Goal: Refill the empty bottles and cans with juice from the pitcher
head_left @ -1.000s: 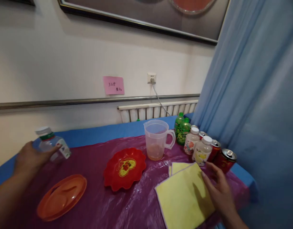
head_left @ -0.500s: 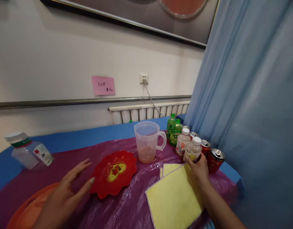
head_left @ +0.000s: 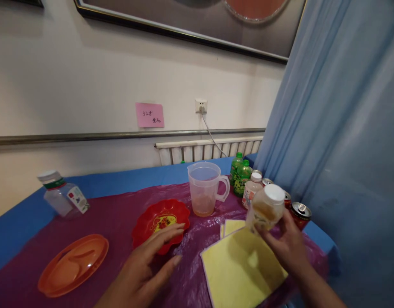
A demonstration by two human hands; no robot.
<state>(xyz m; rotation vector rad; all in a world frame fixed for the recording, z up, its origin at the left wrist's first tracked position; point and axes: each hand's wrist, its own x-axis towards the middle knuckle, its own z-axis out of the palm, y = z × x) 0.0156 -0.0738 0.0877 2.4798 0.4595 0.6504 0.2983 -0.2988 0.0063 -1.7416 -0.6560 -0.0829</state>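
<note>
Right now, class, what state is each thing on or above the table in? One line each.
Left hand: open, holding nothing
Bottle in right hand: capped, gripped
Pink-patterned bottle: capped, upright
Green bottles: capped, upright
Left-side bottle: capped, standing
Measuring jug: lidless, upright
Red dish: right side up
Orange plate: lying flat
Yellow cloths: flat, overlapping
Front can: upright, opening unclear
Plug: in the socket

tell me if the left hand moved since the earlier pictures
Yes, rightward: the left hand, left of the pink note before, is now roughly below it.
</note>
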